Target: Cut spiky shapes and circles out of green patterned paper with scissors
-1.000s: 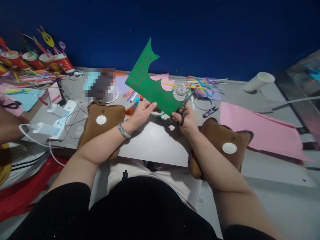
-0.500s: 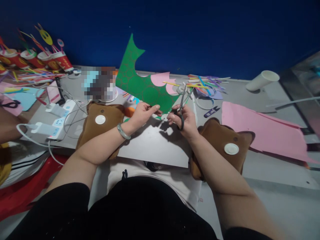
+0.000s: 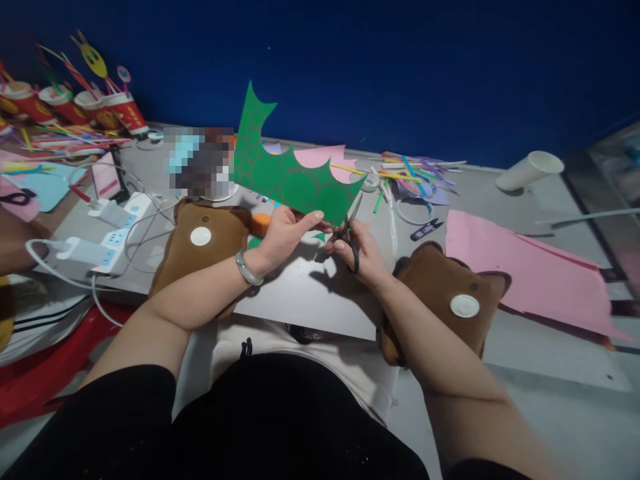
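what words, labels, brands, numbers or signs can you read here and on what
None can be read clearly.
Rightmost red cup: gold marks, too small and blurred.
Purple snips: pale marks, too small.
Phone screen: too blurred.
Green sheet: drawn outlines, no lettering visible.

Both forearms (image 3: 205,293) are stretched forward; the left hand (image 3: 290,235) is held in a pinch, the right hand (image 3: 367,255) curled nearby.
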`<state>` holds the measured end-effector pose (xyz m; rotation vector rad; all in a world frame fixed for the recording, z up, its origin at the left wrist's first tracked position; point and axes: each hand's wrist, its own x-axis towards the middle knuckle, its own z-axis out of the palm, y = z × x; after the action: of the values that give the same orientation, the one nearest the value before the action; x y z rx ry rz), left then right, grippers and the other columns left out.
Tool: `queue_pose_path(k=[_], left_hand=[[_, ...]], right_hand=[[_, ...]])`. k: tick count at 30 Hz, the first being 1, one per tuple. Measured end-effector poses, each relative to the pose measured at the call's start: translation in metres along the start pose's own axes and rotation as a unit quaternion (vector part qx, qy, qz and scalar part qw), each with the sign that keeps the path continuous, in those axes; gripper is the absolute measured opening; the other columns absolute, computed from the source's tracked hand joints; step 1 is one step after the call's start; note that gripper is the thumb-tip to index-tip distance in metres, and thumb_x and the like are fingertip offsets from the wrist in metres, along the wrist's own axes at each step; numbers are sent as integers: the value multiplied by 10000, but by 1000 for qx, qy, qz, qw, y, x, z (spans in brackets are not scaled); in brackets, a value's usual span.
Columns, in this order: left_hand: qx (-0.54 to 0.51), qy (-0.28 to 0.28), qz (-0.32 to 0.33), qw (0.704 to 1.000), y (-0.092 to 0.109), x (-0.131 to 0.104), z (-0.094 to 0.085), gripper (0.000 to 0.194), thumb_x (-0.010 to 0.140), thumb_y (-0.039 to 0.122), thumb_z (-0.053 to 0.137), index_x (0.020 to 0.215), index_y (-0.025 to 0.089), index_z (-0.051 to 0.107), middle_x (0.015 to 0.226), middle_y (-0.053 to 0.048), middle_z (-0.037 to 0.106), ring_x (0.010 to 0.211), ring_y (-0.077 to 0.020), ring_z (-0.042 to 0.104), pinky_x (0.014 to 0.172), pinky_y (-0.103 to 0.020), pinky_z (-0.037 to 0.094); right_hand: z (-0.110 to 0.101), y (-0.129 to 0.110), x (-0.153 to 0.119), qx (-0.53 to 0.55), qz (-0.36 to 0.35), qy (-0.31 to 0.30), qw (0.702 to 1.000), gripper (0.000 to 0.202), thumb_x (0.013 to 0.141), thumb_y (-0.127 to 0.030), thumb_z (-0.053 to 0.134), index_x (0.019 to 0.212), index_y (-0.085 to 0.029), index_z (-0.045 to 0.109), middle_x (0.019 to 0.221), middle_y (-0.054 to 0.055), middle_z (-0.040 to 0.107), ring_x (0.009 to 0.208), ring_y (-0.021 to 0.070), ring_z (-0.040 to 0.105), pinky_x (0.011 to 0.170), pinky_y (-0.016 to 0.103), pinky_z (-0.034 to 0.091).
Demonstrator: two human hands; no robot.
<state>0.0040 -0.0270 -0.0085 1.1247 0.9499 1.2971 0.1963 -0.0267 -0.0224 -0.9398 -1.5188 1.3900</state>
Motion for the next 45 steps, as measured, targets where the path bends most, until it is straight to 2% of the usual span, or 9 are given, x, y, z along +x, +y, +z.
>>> queue_pose_path(k=[4, 12, 18, 34, 45], left_hand=[[7, 6, -18, 1000, 0, -3, 3, 544, 762, 699, 863, 757, 159, 806, 827, -106, 839, 809, -226, 825, 836, -344, 681], [1, 3, -16, 1000, -4, -4, 4, 501, 791, 666, 860, 821, 167, 821, 855, -93, 842, 813, -215, 822, 835, -339, 681], [15, 0, -21, 1000, -5, -4, 3, 513, 801, 680, 842, 796, 168, 818, 875, -102, 846, 832, -221, 821, 854, -341, 670], [-29, -24, -11, 999, -12, -3, 2, 454, 810, 625, 874, 813, 173, 836, 847, -83, 843, 796, -205, 813, 803, -314, 665], [-34, -25, -12, 999, -12, -5, 2, 450, 798, 611, 890, 845, 165, 840, 883, -85, 846, 819, -197, 809, 855, -322, 659]], right_hand=[[5, -5, -2, 8, -13, -11, 1000, 607, 717, -740, 901, 963, -273, 602, 707, -17, 692, 601, 175, 651, 601, 342, 584], [10, -13, -7, 13, -6, 15, 1000, 604, 723, -779, 874, 905, -275, 594, 628, -24, 692, 531, 160, 622, 563, 332, 579], [12, -17, -8, 16, -2, 22, 1000, 589, 721, -782, 872, 866, -282, 598, 617, -36, 676, 514, 154, 600, 556, 338, 582], [10, -14, -8, -20, -18, 21, 999, 620, 777, -822, 799, 895, -262, 560, 623, -47, 638, 498, 129, 565, 534, 307, 543], [11, -14, -9, -17, -38, 43, 998, 605, 787, -811, 797, 871, -256, 573, 596, -55, 624, 493, 120, 555, 520, 287, 532]])
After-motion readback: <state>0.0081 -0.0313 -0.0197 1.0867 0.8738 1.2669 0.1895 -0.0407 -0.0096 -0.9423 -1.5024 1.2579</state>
